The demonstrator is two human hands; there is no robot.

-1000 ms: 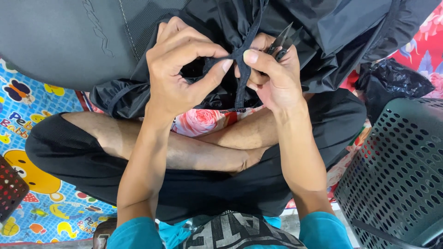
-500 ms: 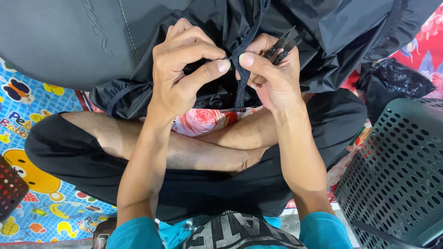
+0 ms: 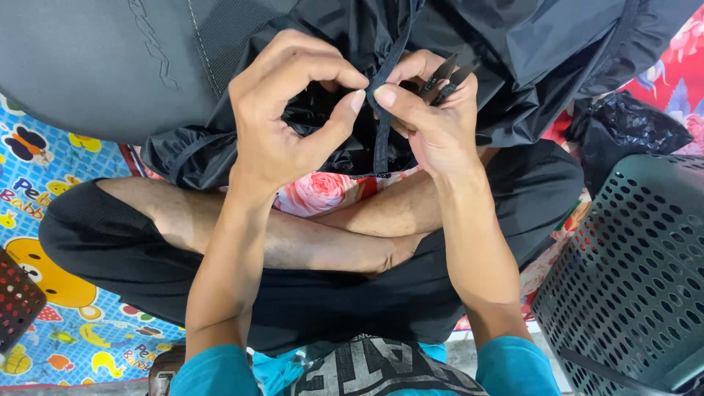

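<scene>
A black fabric garment [image 3: 528, 59] lies bunched over my crossed legs, and a narrow black strap [image 3: 383, 125] hangs down from it. My left hand [image 3: 286, 110] pinches the strap's upper part between thumb and forefinger. My right hand [image 3: 433, 117] grips the same strap just to the right, thumb pressed against it. A small pair of dark thread snips [image 3: 444, 77] is tucked in the right hand's fingers, tips pointing up and to the right.
A dark green perforated plastic basket [image 3: 631, 271] stands at the right. A dark red basket corner [image 3: 18, 301] shows at the left edge. A colourful cartoon mat [image 3: 66, 293] covers the floor. A grey padded surface [image 3: 95, 66] fills the upper left.
Both hands have drawn closer together on the strap, the thumbs now almost touching. The snips stay in the right hand.
</scene>
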